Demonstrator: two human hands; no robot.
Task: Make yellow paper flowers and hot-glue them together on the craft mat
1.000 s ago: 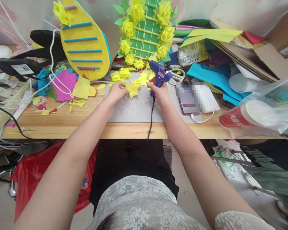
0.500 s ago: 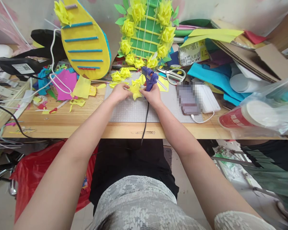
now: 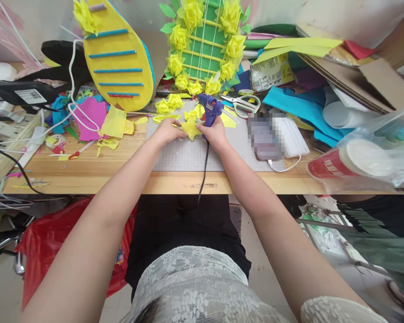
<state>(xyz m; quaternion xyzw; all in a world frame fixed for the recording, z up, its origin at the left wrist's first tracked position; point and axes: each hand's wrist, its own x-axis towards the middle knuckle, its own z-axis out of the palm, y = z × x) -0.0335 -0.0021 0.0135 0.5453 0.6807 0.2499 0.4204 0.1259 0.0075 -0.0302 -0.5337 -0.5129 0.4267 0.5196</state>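
Note:
My right hand (image 3: 215,133) is wrapped round the handle of a blue glue gun (image 3: 209,107), whose nozzle points left and down at a yellow paper flower (image 3: 190,128). My left hand (image 3: 167,131) pinches the left side of that flower on the grey cutting mat (image 3: 188,154). The gun's black cord (image 3: 204,170) runs down over the table's front edge. More yellow paper flowers (image 3: 168,105) lie just behind the hands.
Behind stand a yellow foam shape with blue bars (image 3: 117,58) and a green panel ringed with yellow flowers (image 3: 204,45). Scissors (image 3: 240,103), a phone (image 3: 264,137) and a white charger (image 3: 291,137) lie to the right. Coloured scraps lie left, a plastic bag (image 3: 373,157) far right.
My right hand brought the glue gun left and down, from apart from the flower to right against it. The left hand stayed on the flower.

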